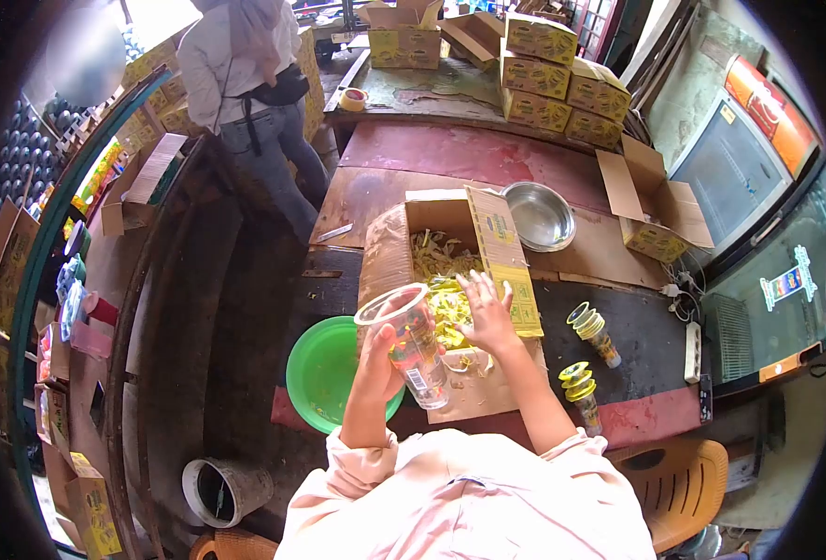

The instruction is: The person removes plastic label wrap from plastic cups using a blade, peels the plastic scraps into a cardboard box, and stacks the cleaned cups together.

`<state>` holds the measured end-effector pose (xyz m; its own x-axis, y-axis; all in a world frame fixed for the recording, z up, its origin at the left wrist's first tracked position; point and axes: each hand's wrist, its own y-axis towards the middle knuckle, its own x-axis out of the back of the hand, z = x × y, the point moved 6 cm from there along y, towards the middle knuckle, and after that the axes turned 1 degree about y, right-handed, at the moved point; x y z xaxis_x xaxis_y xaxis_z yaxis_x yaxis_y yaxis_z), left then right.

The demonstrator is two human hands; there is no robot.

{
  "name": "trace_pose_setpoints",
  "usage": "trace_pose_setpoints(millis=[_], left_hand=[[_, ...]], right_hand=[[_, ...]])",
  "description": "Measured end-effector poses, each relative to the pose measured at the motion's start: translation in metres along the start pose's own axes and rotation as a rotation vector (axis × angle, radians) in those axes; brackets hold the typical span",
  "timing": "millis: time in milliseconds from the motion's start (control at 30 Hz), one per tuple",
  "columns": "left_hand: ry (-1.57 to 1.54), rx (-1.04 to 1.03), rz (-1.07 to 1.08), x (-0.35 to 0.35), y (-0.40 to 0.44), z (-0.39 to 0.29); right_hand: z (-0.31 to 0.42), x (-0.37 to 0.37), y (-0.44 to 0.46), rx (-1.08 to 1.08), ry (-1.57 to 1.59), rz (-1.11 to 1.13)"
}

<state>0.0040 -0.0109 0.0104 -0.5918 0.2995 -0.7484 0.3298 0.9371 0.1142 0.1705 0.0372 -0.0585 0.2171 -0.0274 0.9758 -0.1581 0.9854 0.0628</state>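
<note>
My left hand (383,359) is wrapped round a clear plastic jar (416,353) with a printed label and a barcode. The jar is tilted, its wide open mouth toward the upper left. My right hand (487,315) is held over the open cardboard box (385,252), fingers apart, with nothing visible in it. Inside the box lie many small yellow wrapped packets (449,313), with paler scraps (441,257) behind them. Whether the right fingers touch the packets is hard to tell. A green basin (315,373) sits left of the jar, partly behind my left forearm.
A steel bowl (539,217) stands beyond the box. Stacks of yellow-rimmed pieces (588,327) are on the right. An open carton (656,201), stacked cartons (534,75) and a tape roll (353,99) lie farther off. Another person (254,103) stands at upper left. A bucket (226,492) is lower left.
</note>
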Motion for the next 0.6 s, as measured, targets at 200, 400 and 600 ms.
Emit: trace_pose_setpoints(millis=[200, 400, 600], left_hand=[[-0.084, 0.074, 0.077, -0.01, -0.002, 0.002], [-0.267, 0.154, 0.191, -0.013, -0.011, 0.009], [0.532, -0.207, 0.013, -0.035, -0.015, -0.013]], right_hand=[[-0.002, 0.008, -0.006, 0.005, 0.013, -0.237], [0.006, 0.053, -0.018, -0.048, 0.148, -0.162], [0.007, 0.088, -0.042, -0.021, 0.897, -0.341]])
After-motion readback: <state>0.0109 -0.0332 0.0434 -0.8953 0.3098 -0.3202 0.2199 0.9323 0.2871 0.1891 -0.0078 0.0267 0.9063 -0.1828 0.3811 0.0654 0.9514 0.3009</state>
